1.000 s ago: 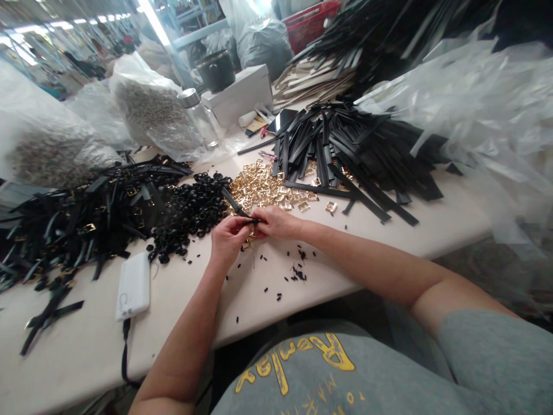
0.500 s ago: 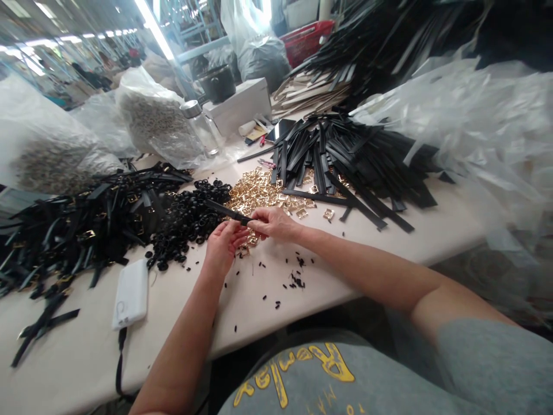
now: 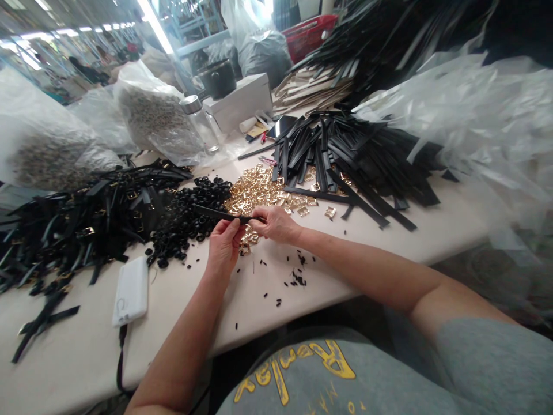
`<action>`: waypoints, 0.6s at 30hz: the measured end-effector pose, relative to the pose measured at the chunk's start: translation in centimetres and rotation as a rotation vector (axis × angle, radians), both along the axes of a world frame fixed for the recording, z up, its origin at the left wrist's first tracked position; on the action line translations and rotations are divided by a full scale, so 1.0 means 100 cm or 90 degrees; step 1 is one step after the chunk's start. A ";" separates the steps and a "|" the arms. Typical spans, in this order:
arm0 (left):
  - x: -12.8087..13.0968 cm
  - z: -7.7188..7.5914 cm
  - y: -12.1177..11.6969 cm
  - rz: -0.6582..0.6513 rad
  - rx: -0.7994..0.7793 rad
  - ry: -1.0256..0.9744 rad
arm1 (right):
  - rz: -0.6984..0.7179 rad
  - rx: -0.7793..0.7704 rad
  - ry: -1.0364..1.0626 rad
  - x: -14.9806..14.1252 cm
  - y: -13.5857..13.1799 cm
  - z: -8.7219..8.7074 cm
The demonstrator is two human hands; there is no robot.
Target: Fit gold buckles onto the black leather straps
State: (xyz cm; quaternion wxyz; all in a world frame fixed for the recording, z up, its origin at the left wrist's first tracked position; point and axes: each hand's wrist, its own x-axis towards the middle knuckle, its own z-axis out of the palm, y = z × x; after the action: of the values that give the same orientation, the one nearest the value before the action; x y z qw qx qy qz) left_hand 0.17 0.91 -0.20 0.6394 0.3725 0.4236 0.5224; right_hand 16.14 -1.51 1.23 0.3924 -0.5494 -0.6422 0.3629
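Observation:
Between both hands stretches a black strap (image 3: pixel 211 212), its free end pointing left over a heap of small black loops (image 3: pixel 181 216). My left hand (image 3: pixel 224 242) pinches the strap between thumb and fingers. Close beside it, my right hand (image 3: pixel 276 223) grips the strap's right end; whether a buckle is in those fingers is hidden. Just behind and under the hands lies a pile of gold buckles (image 3: pixel 254 187). Loose black straps (image 3: pixel 306 153) are heaped behind the buckles to the right.
Buckled black straps (image 3: pixel 78 225) cover the table's left. A white power bank (image 3: pixel 130 291) with a cable lies near the front left. Small black bits (image 3: pixel 298 278) dot the tabletop before me. A glass bottle (image 3: pixel 202 124), white box (image 3: pixel 242 104) and plastic bags (image 3: pixel 149 112) stand behind.
My left thumb and fingers have closed more firmly on the strap. The strap's free end now reaches farther left over the black loops.

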 end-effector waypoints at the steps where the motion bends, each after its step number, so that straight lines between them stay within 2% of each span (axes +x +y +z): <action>1: 0.002 0.000 -0.001 0.004 0.012 0.001 | -0.008 0.001 0.000 0.000 0.000 0.000; 5: 0.004 0.000 -0.004 0.009 0.037 0.015 | -0.019 0.006 -0.004 0.000 -0.001 0.000; 10: 0.003 -0.005 -0.002 -0.021 0.010 0.024 | 0.010 0.011 -0.001 -0.003 -0.002 -0.002; 18: 0.006 -0.006 -0.002 -0.075 -0.027 -0.003 | 0.092 -0.008 0.130 0.005 0.002 -0.014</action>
State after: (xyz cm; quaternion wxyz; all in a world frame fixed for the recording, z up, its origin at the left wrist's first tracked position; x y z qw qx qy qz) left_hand 0.73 0.73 -0.76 0.6777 0.3818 0.4102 0.4760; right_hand 16.65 -1.31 -0.14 0.4251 -0.4644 -0.6343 0.4486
